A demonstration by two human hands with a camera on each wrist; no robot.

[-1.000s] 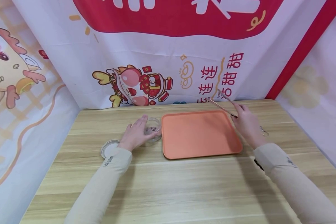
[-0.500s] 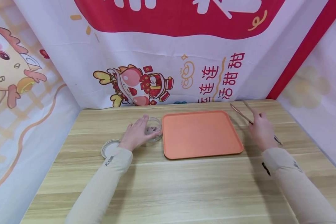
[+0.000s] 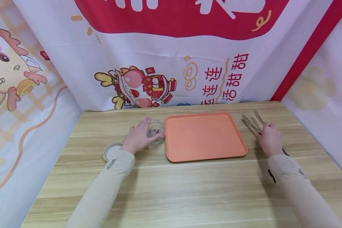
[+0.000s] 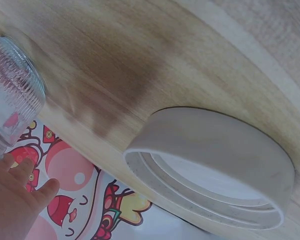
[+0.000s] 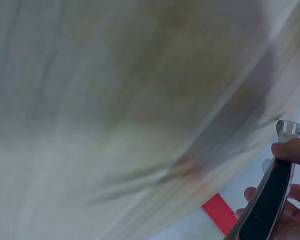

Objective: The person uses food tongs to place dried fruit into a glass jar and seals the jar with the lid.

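Observation:
Beside the orange tray stands a small clear glass jar (image 3: pixel 155 124) with bits of dark contents at its bottom. My left hand (image 3: pixel 138 136) holds it, thumb on the near side and fingers at the far side. In the left wrist view the fingertips meet the rim of the ribbed jar (image 4: pixel 15 95). A round white lid (image 4: pixel 210 145) lies on the table close to my left wrist. My right hand (image 3: pixel 270 139) grips a pair of metal tongs (image 3: pixel 247 123) to the right of the tray, their tips apart. A black handle inlay (image 5: pixel 266 202) shows in the right wrist view.
The orange tray (image 3: pixel 205 136) lies flat on the wooden table (image 3: pixel 188 196), between the two hands. A printed cloth (image 3: pixel 159 50) hangs right behind the table's back edge, with more cloth walls at left and right.
My right hand has moved right and toward me with the tongs, from over the tray's right edge to beside the tray. The left hand and jar stay in place.

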